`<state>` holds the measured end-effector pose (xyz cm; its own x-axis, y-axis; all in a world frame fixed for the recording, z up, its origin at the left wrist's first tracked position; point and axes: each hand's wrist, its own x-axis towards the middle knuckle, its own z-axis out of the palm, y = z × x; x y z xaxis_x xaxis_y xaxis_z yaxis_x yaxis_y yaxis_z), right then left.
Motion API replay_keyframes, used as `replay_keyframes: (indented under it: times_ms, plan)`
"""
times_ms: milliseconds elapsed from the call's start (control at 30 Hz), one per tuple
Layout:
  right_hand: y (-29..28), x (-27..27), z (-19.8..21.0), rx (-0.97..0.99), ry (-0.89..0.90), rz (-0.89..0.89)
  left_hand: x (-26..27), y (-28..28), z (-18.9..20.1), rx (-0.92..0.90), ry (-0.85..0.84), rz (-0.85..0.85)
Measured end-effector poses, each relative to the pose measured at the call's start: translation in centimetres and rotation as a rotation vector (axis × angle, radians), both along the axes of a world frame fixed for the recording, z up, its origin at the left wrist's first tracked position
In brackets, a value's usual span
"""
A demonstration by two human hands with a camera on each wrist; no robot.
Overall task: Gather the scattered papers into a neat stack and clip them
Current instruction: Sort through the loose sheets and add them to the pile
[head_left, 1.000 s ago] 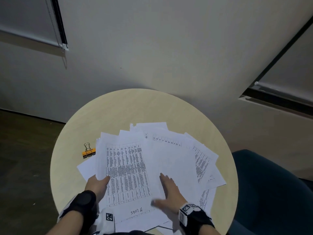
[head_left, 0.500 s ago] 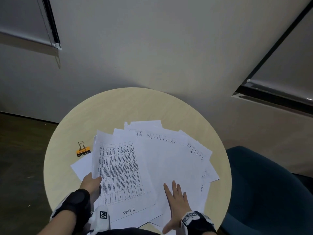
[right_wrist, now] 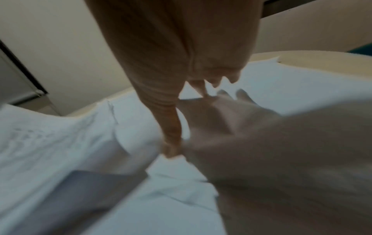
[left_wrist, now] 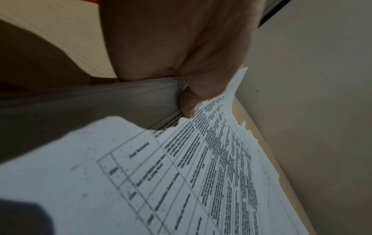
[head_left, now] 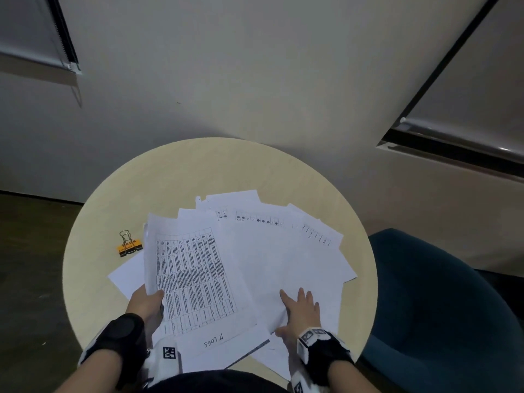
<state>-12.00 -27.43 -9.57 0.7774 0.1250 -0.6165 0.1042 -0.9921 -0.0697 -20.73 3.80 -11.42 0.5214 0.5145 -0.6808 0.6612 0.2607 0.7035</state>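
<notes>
White printed papers (head_left: 263,259) lie fanned over the round table (head_left: 175,177). My left hand (head_left: 147,302) grips the left edge of a thick bundle topped by a sheet with a printed table (head_left: 195,279); in the left wrist view the thumb (left_wrist: 187,105) presses on that bundle's top page (left_wrist: 201,159). My right hand (head_left: 300,307) lies flat, fingers straight, on the loose blank sheets at the right. In the right wrist view its fingers (right_wrist: 171,127) touch the white paper (right_wrist: 60,135), blurred. An orange binder clip (head_left: 129,245) sits left of the papers.
The beige table top stands against a pale wall (head_left: 255,80). A dark teal chair (head_left: 439,307) is close at the right. Dark floor (head_left: 28,265) lies to the left. A single sheet (head_left: 127,276) juts out under the bundle near the clip.
My right hand slid right and toward me over the loose sheets, drawing them closer together. My left hand kept its hold and lifted the bundle's left edge a little.
</notes>
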Motion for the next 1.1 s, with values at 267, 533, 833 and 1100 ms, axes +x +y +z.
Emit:
replay_keyframes:
  times_ms: [267, 533, 833, 1100]
  plan:
    - [7.0, 2.2, 1.3, 0.365, -0.093, -0.393, 0.3, 1.5, 1.4, 0.293, 0.054, -0.2]
    - [10.9, 1.8, -1.3, 0.135, -0.011, -0.318, -0.9, 3.4, 1.7, 0.51, 0.179, -0.19]
    - [7.4, 4.4, -2.3, 0.189, -0.15, -0.247, 0.2, 3.4, 1.2, 0.514, 0.206, -0.143]
    - [10.4, 1.7, -1.7, 0.177, -0.067, -0.09, -0.1, 3.5, 1.1, 0.454, 0.155, -0.12]
